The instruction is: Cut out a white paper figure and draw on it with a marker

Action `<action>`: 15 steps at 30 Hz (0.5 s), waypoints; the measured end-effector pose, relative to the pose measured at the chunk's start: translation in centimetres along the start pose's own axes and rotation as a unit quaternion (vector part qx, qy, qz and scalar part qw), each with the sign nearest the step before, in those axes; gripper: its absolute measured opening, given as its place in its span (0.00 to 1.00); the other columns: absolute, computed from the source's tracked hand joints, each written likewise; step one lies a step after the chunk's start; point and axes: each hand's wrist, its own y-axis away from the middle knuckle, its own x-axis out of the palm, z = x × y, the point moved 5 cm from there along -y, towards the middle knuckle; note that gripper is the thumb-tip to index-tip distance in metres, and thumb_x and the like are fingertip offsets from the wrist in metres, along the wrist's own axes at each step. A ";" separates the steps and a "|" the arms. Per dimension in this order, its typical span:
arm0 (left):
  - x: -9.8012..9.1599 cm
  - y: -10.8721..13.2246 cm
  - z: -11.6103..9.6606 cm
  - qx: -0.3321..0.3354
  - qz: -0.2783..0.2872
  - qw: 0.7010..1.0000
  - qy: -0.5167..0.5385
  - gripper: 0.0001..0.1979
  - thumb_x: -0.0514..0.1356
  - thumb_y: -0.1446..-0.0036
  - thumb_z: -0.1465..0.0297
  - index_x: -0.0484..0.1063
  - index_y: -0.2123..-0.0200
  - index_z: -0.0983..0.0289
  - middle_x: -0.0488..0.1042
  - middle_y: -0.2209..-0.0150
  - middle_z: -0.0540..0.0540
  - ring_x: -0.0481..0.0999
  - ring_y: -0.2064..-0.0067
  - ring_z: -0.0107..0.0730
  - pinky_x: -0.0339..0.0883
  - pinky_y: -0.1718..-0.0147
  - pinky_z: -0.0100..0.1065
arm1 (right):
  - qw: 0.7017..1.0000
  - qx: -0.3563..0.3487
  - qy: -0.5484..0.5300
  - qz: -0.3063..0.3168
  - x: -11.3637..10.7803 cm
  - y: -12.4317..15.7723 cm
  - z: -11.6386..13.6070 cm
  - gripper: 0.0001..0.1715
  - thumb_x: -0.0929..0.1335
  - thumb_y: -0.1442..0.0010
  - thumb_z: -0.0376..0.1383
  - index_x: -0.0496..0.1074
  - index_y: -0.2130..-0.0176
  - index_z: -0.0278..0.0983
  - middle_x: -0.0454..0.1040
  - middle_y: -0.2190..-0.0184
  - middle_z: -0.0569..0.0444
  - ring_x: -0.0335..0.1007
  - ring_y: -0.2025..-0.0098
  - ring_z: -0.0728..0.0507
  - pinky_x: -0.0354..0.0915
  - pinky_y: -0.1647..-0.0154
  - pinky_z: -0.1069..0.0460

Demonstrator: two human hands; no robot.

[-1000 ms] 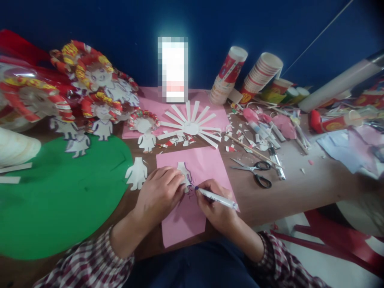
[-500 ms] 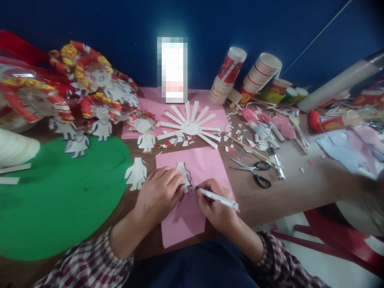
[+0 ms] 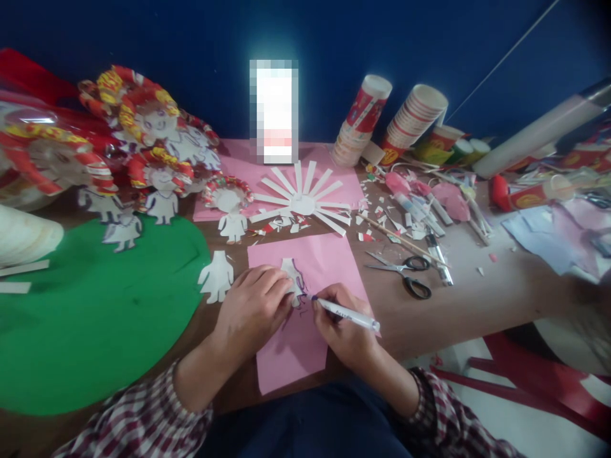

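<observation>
My right hand is closed round a white marker, its dark tip end pointing left at the edge of a white paper figure cutout. The cutout lies on a pink sheet and has a dark purple line along its right edge. Stray purple marks show on the sheet beside it. My left hand presses the cutout down with its fingers together, covering its left side. Left of that hand, a second white cutout with no outline lies near the green round board.
Scissors lie on the right, beside a capped marker. Paper scraps surround a white strip sunburst. Paper cup stacks stand behind. Finished figures with red-yellow wrapped rings crowd the left. A lit phone-like screen stands at the back.
Very little differs. My right hand's marker has shifted a tiny amount by the cutout's right edge; my left hand stays where it was.
</observation>
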 end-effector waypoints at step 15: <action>0.1 0.0 0.3 -0.011 -0.002 1.000 0.016 0.05 0.55 0.41 0.71 0.71 0.63 0.62 0.74 0.59 0.57 0.71 0.54 0.42 0.66 0.54 0.43 | 0.883 0.147 -0.445 -0.007 0.0 0.3 -2.9 0.07 0.69 0.41 0.38 0.67 0.64 0.38 0.70 0.77 0.58 0.60 0.80 0.53 0.60 0.80 0.58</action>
